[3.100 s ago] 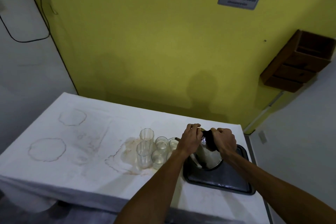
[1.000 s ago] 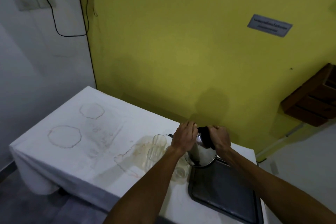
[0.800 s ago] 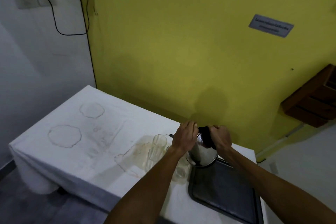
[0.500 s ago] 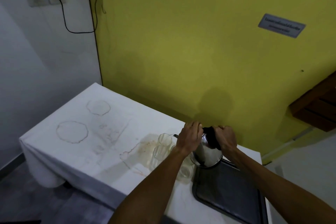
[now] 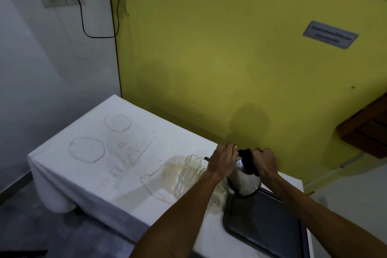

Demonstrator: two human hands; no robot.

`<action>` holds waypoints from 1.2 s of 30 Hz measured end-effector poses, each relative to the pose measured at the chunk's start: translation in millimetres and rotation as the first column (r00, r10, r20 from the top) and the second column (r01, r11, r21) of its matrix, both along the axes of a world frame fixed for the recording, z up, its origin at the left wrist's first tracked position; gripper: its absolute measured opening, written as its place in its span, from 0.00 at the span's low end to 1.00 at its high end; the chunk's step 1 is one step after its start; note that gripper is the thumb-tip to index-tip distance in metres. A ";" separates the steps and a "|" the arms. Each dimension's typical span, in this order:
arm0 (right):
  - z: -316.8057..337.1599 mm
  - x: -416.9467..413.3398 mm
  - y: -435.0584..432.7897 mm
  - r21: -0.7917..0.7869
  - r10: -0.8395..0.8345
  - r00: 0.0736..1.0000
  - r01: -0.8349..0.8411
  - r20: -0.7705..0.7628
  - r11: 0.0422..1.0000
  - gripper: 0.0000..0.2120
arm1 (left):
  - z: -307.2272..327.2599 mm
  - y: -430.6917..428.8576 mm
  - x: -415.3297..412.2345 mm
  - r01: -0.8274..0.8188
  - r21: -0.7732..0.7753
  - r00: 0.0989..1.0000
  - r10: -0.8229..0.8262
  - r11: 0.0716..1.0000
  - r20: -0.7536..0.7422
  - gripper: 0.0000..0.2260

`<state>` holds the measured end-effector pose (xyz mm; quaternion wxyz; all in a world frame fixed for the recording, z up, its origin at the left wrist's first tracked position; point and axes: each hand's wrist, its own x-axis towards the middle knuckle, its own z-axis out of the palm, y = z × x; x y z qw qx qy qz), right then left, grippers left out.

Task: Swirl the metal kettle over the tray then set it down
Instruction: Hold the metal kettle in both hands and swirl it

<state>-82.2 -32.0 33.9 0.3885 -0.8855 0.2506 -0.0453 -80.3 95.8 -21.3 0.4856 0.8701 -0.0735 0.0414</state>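
Right hand gripping its handle, left hand clasping its top, the slick, probably heavy kettle hangs over the tray's far-left corner.

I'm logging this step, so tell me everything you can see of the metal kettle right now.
The metal kettle is a shiny, steel-looking cylinder with a dark base rim, a black handle and a thin spout pointing left toward the glasses. It stands roughly upright at the far left corner of the dark tray; I cannot tell whether it touches the tray. The left hand lies curled over its top, and the right hand grips the handle.
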 end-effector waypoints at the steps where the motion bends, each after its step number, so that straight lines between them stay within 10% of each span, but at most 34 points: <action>1: -2.6 -0.5 -2.3 0.000 0.011 1.000 -0.011 -0.006 1.000 0.10 | -5.2 -3.5 1.7 -0.015 0.015 1.000 0.015 1.000 0.022 0.34; 36: 4.3 -8.1 -9.8 -0.036 -0.018 0.999 0.019 0.029 0.999 0.13 | 6.7 -7.8 -5.0 -0.004 0.009 0.983 0.002 1.000 0.184 0.22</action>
